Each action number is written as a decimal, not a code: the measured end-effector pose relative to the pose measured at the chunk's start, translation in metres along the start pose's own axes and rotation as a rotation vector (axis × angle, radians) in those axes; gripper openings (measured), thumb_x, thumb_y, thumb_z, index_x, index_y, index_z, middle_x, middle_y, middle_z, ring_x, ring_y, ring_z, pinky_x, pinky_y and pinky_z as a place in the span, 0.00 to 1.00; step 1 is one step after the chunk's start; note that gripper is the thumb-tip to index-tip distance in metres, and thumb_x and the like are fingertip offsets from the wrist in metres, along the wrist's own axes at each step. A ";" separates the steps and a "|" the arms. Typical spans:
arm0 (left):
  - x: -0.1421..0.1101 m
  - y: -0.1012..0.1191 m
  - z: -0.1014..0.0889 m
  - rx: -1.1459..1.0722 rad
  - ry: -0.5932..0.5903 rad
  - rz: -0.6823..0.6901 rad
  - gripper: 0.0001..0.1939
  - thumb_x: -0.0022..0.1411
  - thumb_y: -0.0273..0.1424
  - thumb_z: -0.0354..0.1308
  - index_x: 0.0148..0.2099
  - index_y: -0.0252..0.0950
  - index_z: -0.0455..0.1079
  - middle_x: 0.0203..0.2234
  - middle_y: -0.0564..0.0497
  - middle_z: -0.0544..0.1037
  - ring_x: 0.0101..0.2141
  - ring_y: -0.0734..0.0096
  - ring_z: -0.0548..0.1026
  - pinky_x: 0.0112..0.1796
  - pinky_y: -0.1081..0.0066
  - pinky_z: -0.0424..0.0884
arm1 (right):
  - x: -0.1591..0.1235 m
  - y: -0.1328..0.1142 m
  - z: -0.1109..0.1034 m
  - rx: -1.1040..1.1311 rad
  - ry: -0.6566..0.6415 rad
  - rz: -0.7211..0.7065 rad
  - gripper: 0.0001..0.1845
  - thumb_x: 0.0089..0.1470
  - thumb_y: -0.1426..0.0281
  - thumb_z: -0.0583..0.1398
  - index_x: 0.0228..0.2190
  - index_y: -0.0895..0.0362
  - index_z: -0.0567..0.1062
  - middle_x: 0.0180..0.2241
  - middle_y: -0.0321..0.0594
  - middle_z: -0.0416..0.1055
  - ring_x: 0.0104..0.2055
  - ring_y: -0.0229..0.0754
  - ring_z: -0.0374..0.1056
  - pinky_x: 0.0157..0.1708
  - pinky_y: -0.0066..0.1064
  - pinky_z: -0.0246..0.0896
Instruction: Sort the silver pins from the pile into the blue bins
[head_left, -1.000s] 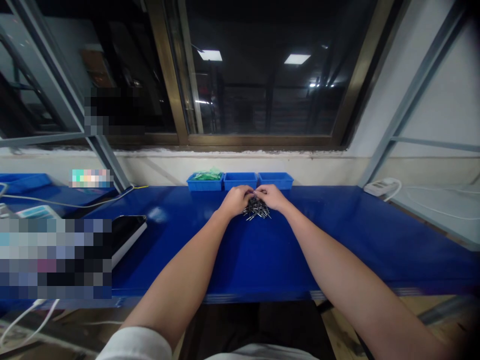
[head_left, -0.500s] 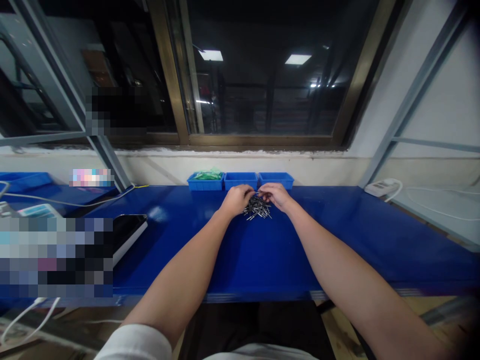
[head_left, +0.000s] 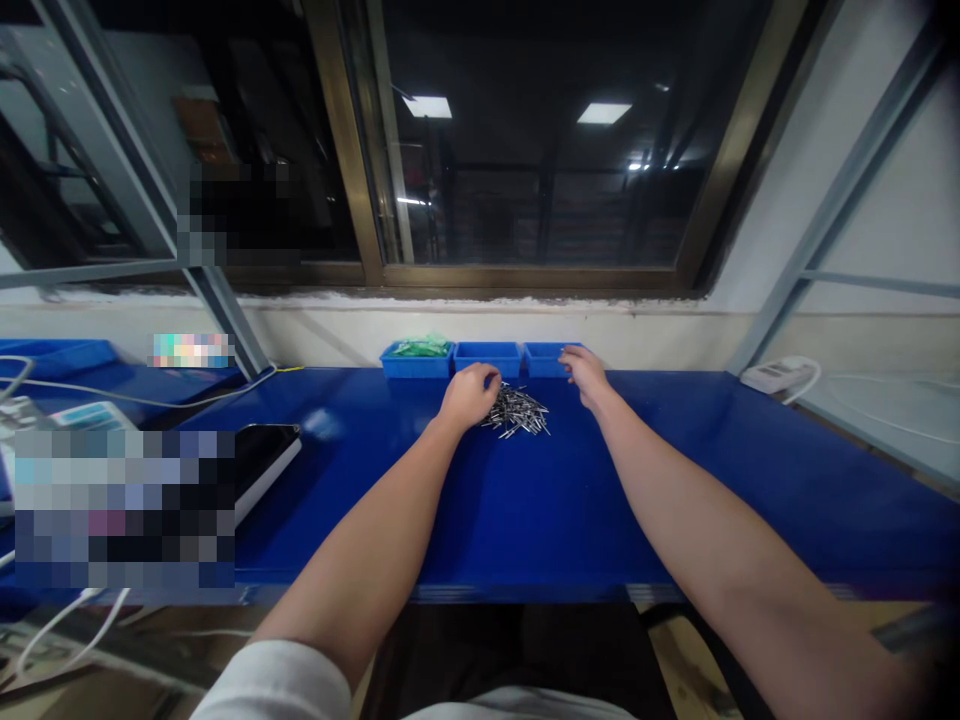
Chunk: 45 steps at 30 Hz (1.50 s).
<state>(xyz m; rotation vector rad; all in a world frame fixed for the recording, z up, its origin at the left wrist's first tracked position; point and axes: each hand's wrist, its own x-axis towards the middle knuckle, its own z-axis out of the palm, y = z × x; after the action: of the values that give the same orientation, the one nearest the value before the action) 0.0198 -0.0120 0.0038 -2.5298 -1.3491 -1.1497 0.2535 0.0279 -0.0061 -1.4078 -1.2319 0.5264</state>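
A loose pile of thin metal pins (head_left: 523,411), silvery and dark, lies on the blue tabletop. My left hand (head_left: 470,395) rests at the pile's left edge, its fingers curled in; what they hold, if anything, is hidden. Up and to the right, my right hand (head_left: 584,376) is over the front of the right blue bin (head_left: 540,360). Its fingers are pinched together, and anything between them is too small to name. Beside that bin stand a middle blue bin (head_left: 487,357) and a left blue bin (head_left: 409,366) with green plastic bags (head_left: 422,346) in it.
The blue table (head_left: 517,520) runs beneath a dark window (head_left: 555,200). A black-topped device (head_left: 274,455) sits at the left, beside a blurred-out area. A white power strip (head_left: 776,375) with a cable lies at the right end. Grey metal posts (head_left: 225,320) rise on both sides.
My right hand has left the pile and moved up and right to the right bin. Earlier both hands met above the pins. My left hand has stayed by the pile.
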 end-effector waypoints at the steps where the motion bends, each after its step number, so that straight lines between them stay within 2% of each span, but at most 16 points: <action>1: 0.000 0.000 0.000 0.007 -0.013 -0.001 0.13 0.60 0.32 0.46 0.41 0.36 0.70 0.36 0.48 0.74 0.39 0.66 0.71 0.43 0.70 0.65 | 0.001 0.001 0.000 0.040 -0.024 0.031 0.30 0.40 0.66 0.56 0.48 0.60 0.66 0.43 0.45 0.70 0.31 0.37 0.66 0.19 0.23 0.58; 4: 0.000 0.000 0.000 0.022 -0.055 -0.009 0.14 0.59 0.33 0.46 0.42 0.36 0.70 0.37 0.48 0.74 0.41 0.66 0.70 0.44 0.69 0.65 | 0.000 0.001 0.000 0.127 -0.082 0.075 0.38 0.39 0.67 0.58 0.54 0.57 0.57 0.52 0.47 0.63 0.33 0.37 0.67 0.19 0.22 0.58; 6: 0.000 -0.001 0.000 0.026 -0.087 -0.030 0.14 0.59 0.34 0.46 0.43 0.36 0.69 0.39 0.47 0.73 0.42 0.65 0.70 0.46 0.69 0.64 | -0.002 0.001 -0.001 0.118 -0.077 0.064 0.39 0.40 0.68 0.57 0.55 0.56 0.55 0.53 0.47 0.61 0.34 0.38 0.67 0.21 0.23 0.60; 8: -0.001 -0.002 0.002 0.025 -0.136 -0.061 0.16 0.60 0.36 0.46 0.46 0.36 0.68 0.42 0.47 0.72 0.44 0.65 0.69 0.48 0.69 0.62 | -0.005 0.002 -0.001 0.045 -0.033 0.024 0.36 0.40 0.69 0.57 0.54 0.57 0.58 0.50 0.46 0.64 0.36 0.39 0.67 0.26 0.25 0.62; 11: -0.003 -0.005 0.006 0.005 -0.225 -0.110 0.24 0.59 0.45 0.45 0.51 0.35 0.65 0.48 0.45 0.69 0.49 0.62 0.66 0.50 0.67 0.59 | -0.014 0.000 0.001 -0.131 0.001 -0.083 0.26 0.41 0.70 0.57 0.46 0.61 0.68 0.41 0.44 0.71 0.37 0.39 0.67 0.36 0.29 0.62; 13: -0.005 -0.007 0.009 -0.019 -0.296 -0.137 0.31 0.58 0.50 0.43 0.55 0.34 0.61 0.53 0.43 0.65 0.53 0.60 0.62 0.52 0.66 0.56 | -0.023 -0.004 0.004 -0.236 -0.083 -0.153 0.21 0.42 0.67 0.58 0.41 0.61 0.72 0.36 0.44 0.73 0.36 0.40 0.68 0.39 0.30 0.61; 15: -0.007 -0.007 0.011 -0.043 -0.367 -0.147 0.35 0.56 0.54 0.42 0.57 0.34 0.59 0.55 0.42 0.61 0.55 0.59 0.59 0.53 0.65 0.54 | -0.033 -0.010 0.008 -0.318 -0.215 -0.217 0.21 0.42 0.63 0.60 0.39 0.60 0.73 0.36 0.43 0.73 0.37 0.41 0.68 0.40 0.31 0.60; 18: -0.009 -0.008 0.014 -0.060 -0.432 -0.145 0.38 0.55 0.56 0.41 0.58 0.35 0.56 0.57 0.43 0.58 0.57 0.58 0.56 0.54 0.65 0.52 | -0.047 -0.020 0.012 -0.421 -0.441 -0.284 0.19 0.42 0.60 0.60 0.36 0.57 0.75 0.37 0.42 0.73 0.39 0.42 0.68 0.41 0.31 0.59; 21: -0.010 -0.010 0.014 -0.073 -0.449 -0.147 0.37 0.55 0.56 0.40 0.58 0.36 0.56 0.58 0.44 0.56 0.57 0.58 0.54 0.54 0.64 0.51 | -0.054 -0.025 0.017 -0.506 -0.523 -0.334 0.13 0.43 0.63 0.60 0.32 0.55 0.77 0.36 0.40 0.74 0.40 0.42 0.68 0.41 0.29 0.58; 25: -0.010 -0.010 0.012 -0.088 -0.464 -0.144 0.35 0.57 0.55 0.38 0.58 0.37 0.56 0.58 0.45 0.56 0.58 0.60 0.53 0.55 0.65 0.50 | -0.055 -0.026 0.022 -0.547 -0.502 -0.373 0.09 0.45 0.65 0.59 0.30 0.55 0.77 0.32 0.39 0.75 0.36 0.41 0.69 0.37 0.28 0.59; 29: -0.009 -0.009 0.013 -0.072 -0.474 -0.145 0.36 0.57 0.55 0.37 0.59 0.38 0.55 0.58 0.45 0.57 0.57 0.58 0.55 0.54 0.63 0.51 | -0.055 -0.026 0.026 -0.554 -0.457 -0.343 0.08 0.44 0.67 0.60 0.29 0.56 0.76 0.32 0.39 0.75 0.35 0.40 0.69 0.36 0.27 0.59; 36: -0.007 -0.004 0.015 0.015 -0.493 -0.159 0.33 0.59 0.54 0.32 0.58 0.42 0.55 0.57 0.46 0.59 0.59 0.56 0.51 0.55 0.50 0.42 | -0.058 -0.028 0.028 -0.568 -0.445 -0.326 0.06 0.45 0.69 0.59 0.28 0.56 0.74 0.32 0.40 0.74 0.35 0.39 0.68 0.35 0.26 0.58; 42: -0.007 0.001 0.011 0.004 -0.403 -0.142 0.32 0.60 0.51 0.34 0.60 0.39 0.52 0.58 0.45 0.55 0.59 0.58 0.51 0.55 0.52 0.40 | -0.058 -0.026 0.030 -0.601 -0.430 -0.408 0.06 0.46 0.70 0.57 0.28 0.57 0.74 0.32 0.41 0.72 0.35 0.40 0.66 0.36 0.28 0.57; 45: -0.006 0.003 0.009 -0.025 -0.338 -0.124 0.31 0.61 0.49 0.35 0.60 0.37 0.51 0.58 0.45 0.57 0.58 0.60 0.52 0.56 0.54 0.42 | -0.058 -0.027 0.031 -0.592 -0.376 -0.437 0.09 0.45 0.68 0.58 0.30 0.58 0.74 0.33 0.43 0.72 0.37 0.41 0.66 0.39 0.29 0.57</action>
<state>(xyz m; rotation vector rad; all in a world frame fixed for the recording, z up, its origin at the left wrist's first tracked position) 0.0249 -0.0143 -0.0055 -2.7878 -1.5897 -0.7810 0.1967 -0.0147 -0.0082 -1.4843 -2.0587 0.1167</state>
